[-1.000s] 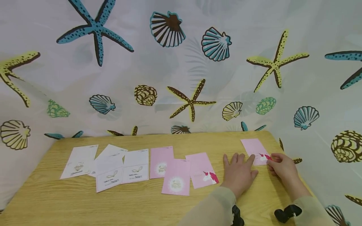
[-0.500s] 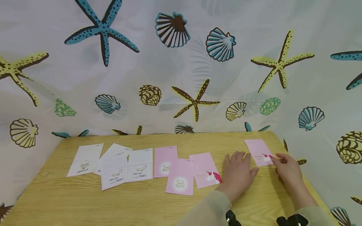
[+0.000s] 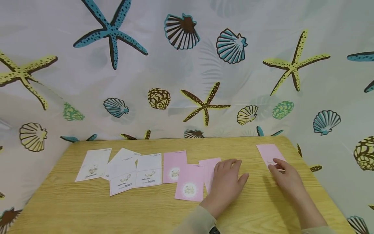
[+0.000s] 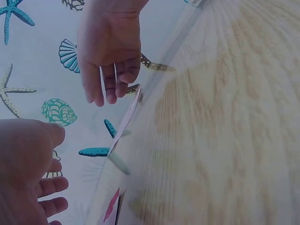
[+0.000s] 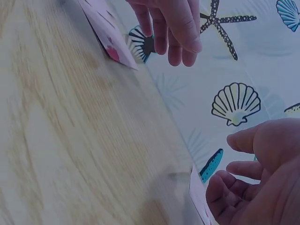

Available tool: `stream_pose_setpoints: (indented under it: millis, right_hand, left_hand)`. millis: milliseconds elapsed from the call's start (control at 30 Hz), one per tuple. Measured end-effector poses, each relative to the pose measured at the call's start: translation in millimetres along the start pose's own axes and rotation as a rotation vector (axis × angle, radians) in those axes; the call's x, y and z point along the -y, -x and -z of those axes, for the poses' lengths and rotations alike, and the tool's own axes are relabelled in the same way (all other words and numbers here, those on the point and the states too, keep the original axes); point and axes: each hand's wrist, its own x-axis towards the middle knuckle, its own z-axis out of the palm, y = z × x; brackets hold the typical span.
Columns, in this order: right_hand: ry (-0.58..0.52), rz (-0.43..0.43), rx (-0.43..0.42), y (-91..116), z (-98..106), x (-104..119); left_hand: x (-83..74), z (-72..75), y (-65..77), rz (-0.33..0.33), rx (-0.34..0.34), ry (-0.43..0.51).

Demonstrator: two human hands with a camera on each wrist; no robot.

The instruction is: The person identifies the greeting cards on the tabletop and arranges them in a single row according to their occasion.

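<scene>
In the head view my left hand (image 3: pixel 226 182) hovers over a pink card (image 3: pixel 206 170) and hides most of it. Its fingers are extended and hold nothing. My right hand (image 3: pixel 287 178) is above another pink card (image 3: pixel 268 152) at the table's far right, covering that card's lower part. Its fingers bend loosely, with nothing between them. Both wrist views show the hands raised off the cards; the left wrist view has this right-hand card (image 4: pixel 125 123) lying below the right hand (image 4: pixel 111 51). Two more pink cards, each printed "Smile More" (image 3: pixel 189 182) (image 3: pixel 174 166), lie left of my left hand.
On the left of the wooden table (image 3: pixel 131 211) lie several white cards, partly overlapping: one has a diamond print (image 3: pixel 93 164), others a winged heart print (image 3: pixel 149 170). A cloth (image 3: pixel 175 71) with starfish and shells hangs behind the table and along its right side.
My left hand has moved left, from beside the unicorn card to over it. The right hand has come away from the far-right card's edge and moved left above it. The head view has turned slightly left.
</scene>
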Motion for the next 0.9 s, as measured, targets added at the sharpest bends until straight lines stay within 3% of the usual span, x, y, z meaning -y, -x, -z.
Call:
stream_pose_setpoints:
  millis: [100, 267, 567, 900]
  right_hand:
    - [0.011, 0.045, 0.033, 4, -6, 11]
    - [-0.093, 0.055, 0.088, 11, -20, 29]
    - [-0.193, 0.069, 0.170, 17, -47, 51]
    - [-0.250, 0.057, 0.210, 23, -70, 71]
  left_hand:
    - [12.2, 9.4, 8.4, 0.013, -0.034, 0.020]
    - [30.9, 21.2, 18.9, 0.034, -0.087, 0.031]
    - [55.7, 32.2, 35.2, 0.091, -0.145, 0.060]
    - [76.4, 37.8, 49.2, 0.173, -0.085, 0.056]
